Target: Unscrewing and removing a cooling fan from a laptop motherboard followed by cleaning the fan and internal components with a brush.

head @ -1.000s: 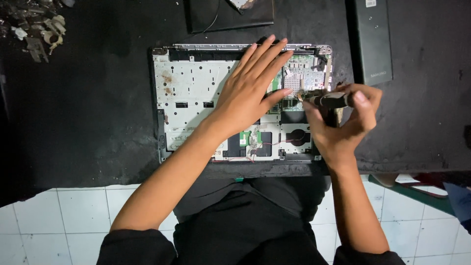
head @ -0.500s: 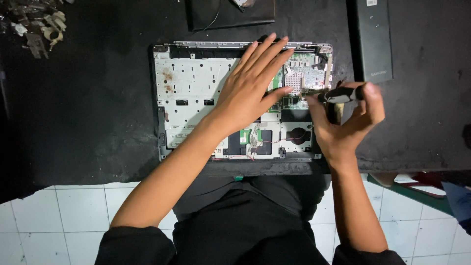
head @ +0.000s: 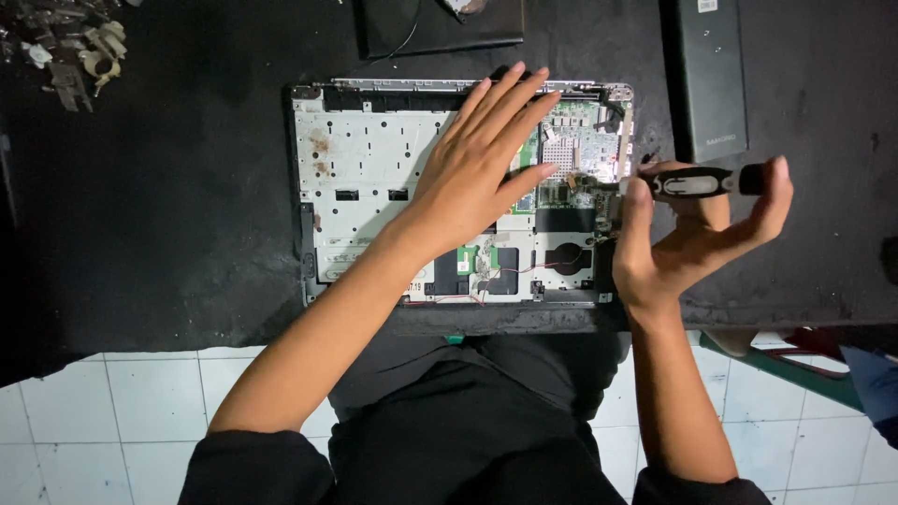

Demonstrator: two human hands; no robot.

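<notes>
On a dark bench, left hand [head: 477, 173] lay flat, fingers spread, on an opened laptop [head: 374, 178], hiding its middle. Right hand [head: 687, 238] pinched a screwdriver [head: 697, 180] w/ thumb & fingers; tip hard to see.

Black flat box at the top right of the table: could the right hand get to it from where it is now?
Probably yes. The black flat box lies uncovered just above the right hand, with bare table around it. But that hand holds a screwdriver, so it would likely need to put it down first.
</notes>
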